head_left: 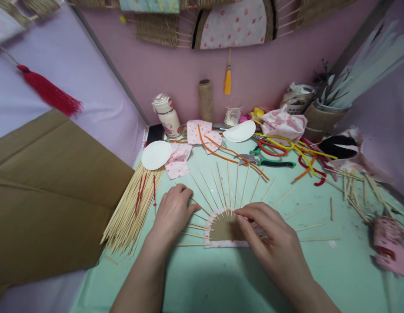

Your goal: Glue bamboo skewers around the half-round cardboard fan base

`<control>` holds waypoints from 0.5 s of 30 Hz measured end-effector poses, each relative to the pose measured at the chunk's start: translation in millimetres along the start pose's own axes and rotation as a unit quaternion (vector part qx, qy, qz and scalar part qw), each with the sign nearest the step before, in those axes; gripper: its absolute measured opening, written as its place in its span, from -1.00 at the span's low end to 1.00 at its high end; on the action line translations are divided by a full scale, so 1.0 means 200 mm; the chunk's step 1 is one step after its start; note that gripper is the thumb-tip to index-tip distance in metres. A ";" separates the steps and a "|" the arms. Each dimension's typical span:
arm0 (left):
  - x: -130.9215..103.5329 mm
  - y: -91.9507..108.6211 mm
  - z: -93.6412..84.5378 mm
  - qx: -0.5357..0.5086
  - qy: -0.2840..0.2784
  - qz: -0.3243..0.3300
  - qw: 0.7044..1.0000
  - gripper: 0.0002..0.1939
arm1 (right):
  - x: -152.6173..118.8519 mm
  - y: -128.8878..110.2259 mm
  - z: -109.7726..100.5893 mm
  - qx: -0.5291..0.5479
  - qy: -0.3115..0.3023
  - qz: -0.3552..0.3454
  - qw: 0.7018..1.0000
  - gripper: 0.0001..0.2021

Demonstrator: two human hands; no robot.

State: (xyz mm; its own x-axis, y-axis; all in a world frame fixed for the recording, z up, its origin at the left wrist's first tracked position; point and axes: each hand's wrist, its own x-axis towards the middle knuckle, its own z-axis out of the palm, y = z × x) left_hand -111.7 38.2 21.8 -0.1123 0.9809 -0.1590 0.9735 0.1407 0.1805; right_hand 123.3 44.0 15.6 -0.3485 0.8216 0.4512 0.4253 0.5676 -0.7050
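Observation:
A half-round cardboard piece (222,231) with a pink dotted fabric edge lies on the table. Thin bamboo sticks (221,184) fan out from its curved rim, their inner tips resting on the cardboard. My left hand (173,214) is at the left side of the fan, fingers curled and thumb bent in round one of the sticks. Over the right half of the piece, my right hand (275,232) pinches with thumb and forefinger at the inner end of a stick near the top of the arc. That hand hides part of the cardboard's right side.
A bundle of bamboo sticks (131,213) and a large cardboard sheet (55,191) are at the left. Behind the fan lie white paper discs (156,155), orange pipe cleaners (218,153) and green-handled pliers (276,163). A pink glue gun (392,250) rests at far right.

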 end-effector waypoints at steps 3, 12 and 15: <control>0.00 0.01 0.00 -0.001 0.001 0.002 1.000 -0.74 | 0.00 0.00 0.00 0.000 -0.001 0.000 1.000 -0.87; 0.01 0.01 0.01 0.005 0.007 0.006 1.000 -0.74 | 0.00 0.00 0.00 0.004 0.000 -0.005 1.000 -0.88; 0.01 0.01 0.02 0.006 0.009 0.007 1.000 -0.75 | 0.00 0.00 0.00 0.004 0.002 -0.007 1.000 -0.88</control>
State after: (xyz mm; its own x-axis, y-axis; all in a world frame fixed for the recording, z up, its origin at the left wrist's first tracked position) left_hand -110.1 40.3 18.4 -0.1021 0.9850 -0.1391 0.9772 0.1255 0.1715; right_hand 122.9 43.4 14.9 -0.3509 0.8136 0.4636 0.4133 0.5788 -0.7029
